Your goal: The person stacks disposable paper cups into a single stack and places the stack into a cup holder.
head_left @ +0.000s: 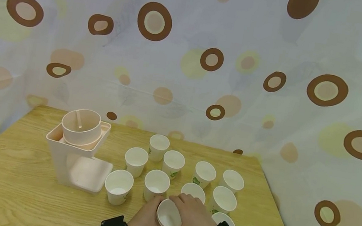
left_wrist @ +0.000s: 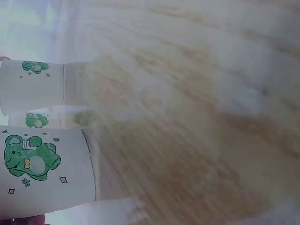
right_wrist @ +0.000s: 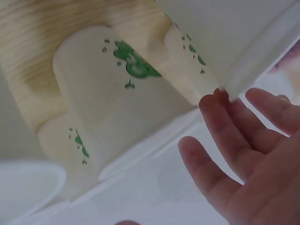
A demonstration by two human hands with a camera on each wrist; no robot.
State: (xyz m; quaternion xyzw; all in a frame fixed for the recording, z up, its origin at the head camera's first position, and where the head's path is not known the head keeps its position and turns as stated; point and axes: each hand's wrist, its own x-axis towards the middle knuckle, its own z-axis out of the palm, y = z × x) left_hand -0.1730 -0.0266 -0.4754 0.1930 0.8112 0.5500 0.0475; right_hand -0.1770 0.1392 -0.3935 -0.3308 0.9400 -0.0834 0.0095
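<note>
A white paper cup (head_left: 169, 213) is held between both hands near the front of the table, its open mouth tilted toward the head camera. My left hand (head_left: 147, 223) grips its left side, and my right hand (head_left: 195, 218) curls round the right side and rim. In the right wrist view, the fingers (right_wrist: 220, 136) reach up to the rim of a tilted cup (right_wrist: 234, 42). A cup with a green bear print (left_wrist: 47, 173) fills the lower left of the left wrist view, fingertips showing at its bottom edge. Another cup (head_left: 194, 190) stands right behind the right hand.
Several paper cups stand mouth up in loose groups, such as one at left (head_left: 118, 187) and one at right (head_left: 232, 181). A pale plastic container (head_left: 61, 161) with a round cup-shaped part (head_left: 81, 129) on top stands at left. The wooden table (head_left: 9, 181) meets a dotted cloth (head_left: 169, 99).
</note>
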